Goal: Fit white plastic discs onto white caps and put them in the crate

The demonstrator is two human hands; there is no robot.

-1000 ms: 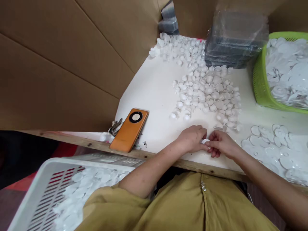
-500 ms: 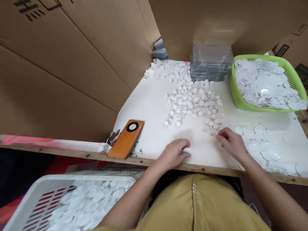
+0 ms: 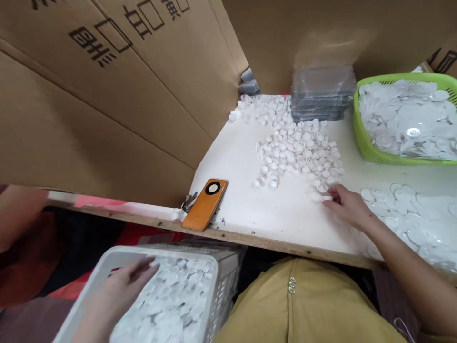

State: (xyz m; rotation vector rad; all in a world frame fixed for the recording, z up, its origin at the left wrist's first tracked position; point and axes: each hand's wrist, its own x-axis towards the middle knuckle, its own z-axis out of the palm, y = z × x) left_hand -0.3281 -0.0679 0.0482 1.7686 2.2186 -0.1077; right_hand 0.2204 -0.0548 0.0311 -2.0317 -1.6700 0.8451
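My left hand (image 3: 121,290) is over the white plastic basket (image 3: 210,267), blurred, with its fingers stretched out and nothing visible in them. Beneath it, many small white round plastic pieces (image 3: 171,295) fill the basket. At the near edge of a pile of small white plastic caps (image 3: 296,147) on the table, my right hand (image 3: 344,205) pinches a small white cap (image 3: 324,197) between thumb and fingers. To the right of that hand lie flat, clear-and-white plastic discs (image 3: 403,209), spread loosely.
A green basket (image 3: 364,138) heaped with white discs stands at the back right. Beside it is a plastic-wrapped grey stack (image 3: 321,95). An orange phone (image 3: 203,205) and keys (image 3: 189,201) lie near the front edge. Cardboard (image 3: 117,109) walls the left. Part of another person (image 3: 21,214) shows far left.
My left hand has gone from the table, where it held a white piece, down left to the white basket, and its fingers have opened. My right hand stays by the caps. The view has shifted left.
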